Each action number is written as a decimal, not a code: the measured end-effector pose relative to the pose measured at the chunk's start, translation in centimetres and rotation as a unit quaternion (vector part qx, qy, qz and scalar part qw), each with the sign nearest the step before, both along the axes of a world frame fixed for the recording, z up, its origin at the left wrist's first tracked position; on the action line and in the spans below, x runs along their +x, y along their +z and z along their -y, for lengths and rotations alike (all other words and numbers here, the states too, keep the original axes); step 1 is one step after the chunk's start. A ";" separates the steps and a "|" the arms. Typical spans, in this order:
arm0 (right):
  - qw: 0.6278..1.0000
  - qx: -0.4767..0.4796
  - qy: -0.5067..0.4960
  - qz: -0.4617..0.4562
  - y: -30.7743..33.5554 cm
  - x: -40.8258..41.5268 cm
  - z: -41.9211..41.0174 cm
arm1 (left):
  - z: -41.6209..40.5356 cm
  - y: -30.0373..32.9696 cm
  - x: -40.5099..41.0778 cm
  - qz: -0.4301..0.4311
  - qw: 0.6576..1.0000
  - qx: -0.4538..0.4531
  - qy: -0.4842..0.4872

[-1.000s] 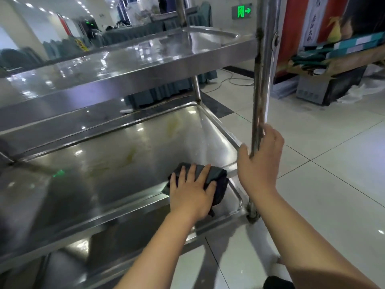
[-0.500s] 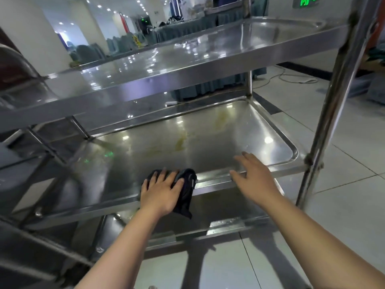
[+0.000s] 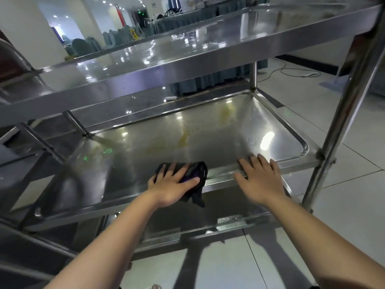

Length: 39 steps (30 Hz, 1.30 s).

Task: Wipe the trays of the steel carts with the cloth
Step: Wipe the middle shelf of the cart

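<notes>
A steel cart with three trays fills the view. Its middle tray (image 3: 218,130) shows yellowish smears near the centre. My left hand (image 3: 173,184) lies flat with straight fingers on a dark cloth (image 3: 198,174), pressing it onto the tray's near edge. A corner of the cloth hangs over the rim. To the right, my right hand (image 3: 260,180) rests with fingers spread on the same near rim, holding nothing. The top tray (image 3: 166,59) spans above, and the bottom tray (image 3: 187,224) shows below my arms.
The cart's right front post (image 3: 341,113) rises close to my right hand. A second steel cart frame (image 3: 31,142) stands at the left. Pale floor tiles (image 3: 343,184) lie to the right, with a cable (image 3: 295,74) and draped tables (image 3: 187,19) farther back.
My right hand has let go of the cart post and come down onto the tray's near rim. My left hand has slid the cloth leftward along the front edge.
</notes>
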State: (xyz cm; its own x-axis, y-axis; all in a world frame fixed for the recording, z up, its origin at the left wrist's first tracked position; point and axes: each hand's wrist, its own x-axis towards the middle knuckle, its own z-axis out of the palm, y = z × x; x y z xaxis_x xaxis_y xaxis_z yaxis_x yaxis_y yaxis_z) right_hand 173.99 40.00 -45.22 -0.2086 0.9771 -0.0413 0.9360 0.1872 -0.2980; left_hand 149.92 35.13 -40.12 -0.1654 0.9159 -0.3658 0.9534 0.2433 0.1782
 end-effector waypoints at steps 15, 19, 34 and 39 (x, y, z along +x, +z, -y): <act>1.000 0.002 0.000 0.021 -0.1 -0.3 0.6 | -2.3 -1.8 4.2 -0.049 0.990 0.070 -0.112; 1.000 0.006 -0.021 0.003 -0.2 -0.1 0.2 | -7.0 -1.7 9.3 -0.012 0.990 0.055 -0.128; 0.999 0.033 -0.027 0.018 -0.7 -0.2 0.0 | -14.4 -2.5 6.1 -0.002 0.989 0.111 -0.095; 0.999 0.033 -0.027 0.022 -0.7 0.0 -0.1 | -13.1 -2.4 0.7 -0.015 0.992 0.117 -0.043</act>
State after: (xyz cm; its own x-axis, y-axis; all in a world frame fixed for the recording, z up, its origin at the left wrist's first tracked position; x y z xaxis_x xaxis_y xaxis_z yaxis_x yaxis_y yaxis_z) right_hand 174.01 40.09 -45.94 -0.1553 0.9878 0.0146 0.9574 0.1541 -0.2444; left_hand 150.61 48.19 -42.55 -0.0908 0.9864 -0.1367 0.9747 0.1162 0.1911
